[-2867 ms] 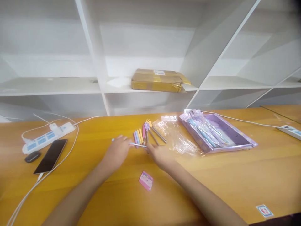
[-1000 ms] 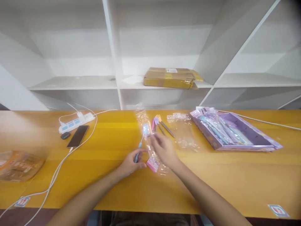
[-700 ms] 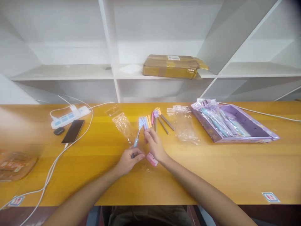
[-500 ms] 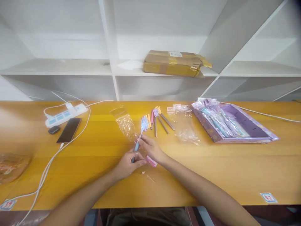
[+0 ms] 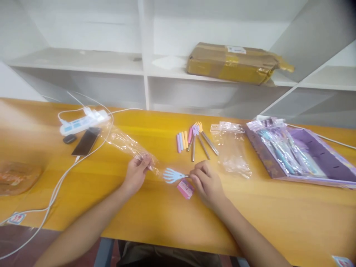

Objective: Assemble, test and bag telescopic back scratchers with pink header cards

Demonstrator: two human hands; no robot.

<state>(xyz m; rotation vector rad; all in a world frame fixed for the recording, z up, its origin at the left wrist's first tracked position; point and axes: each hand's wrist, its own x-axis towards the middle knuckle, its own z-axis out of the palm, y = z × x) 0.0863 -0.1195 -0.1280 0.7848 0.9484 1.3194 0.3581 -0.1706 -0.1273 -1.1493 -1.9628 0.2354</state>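
My right hand [image 5: 207, 183] is closed round a back scratcher with a light blue, hand-shaped head [image 5: 172, 175], which points left; its handle is hidden in my fist. A clear plastic bag [image 5: 124, 142] is pinched in my left hand [image 5: 137, 174] and stretches up and left towards the phone. Just below the blue head, a small pink card [image 5: 185, 189] lies close to my right hand. Beyond my hands are a purple hand-shaped head [image 5: 195, 129], a yellow one [image 5: 198, 126], several metal rods [image 5: 193, 150] and several coloured sleeves [image 5: 182, 141].
Flat clear bags [image 5: 233, 148] lie right of the rods. A purple box [image 5: 319, 152] holds several wrapped back scratchers [image 5: 283, 148]. At left are a power strip [image 5: 83, 123], a phone [image 5: 86, 141] and white cables [image 5: 57, 193]. A taped carton [image 5: 230, 63] rests on the shelf.
The bag and the blue back scratcher have come apart: my left hand has drawn the bag left, my right hand has moved right with the scratcher. The view has shifted too.
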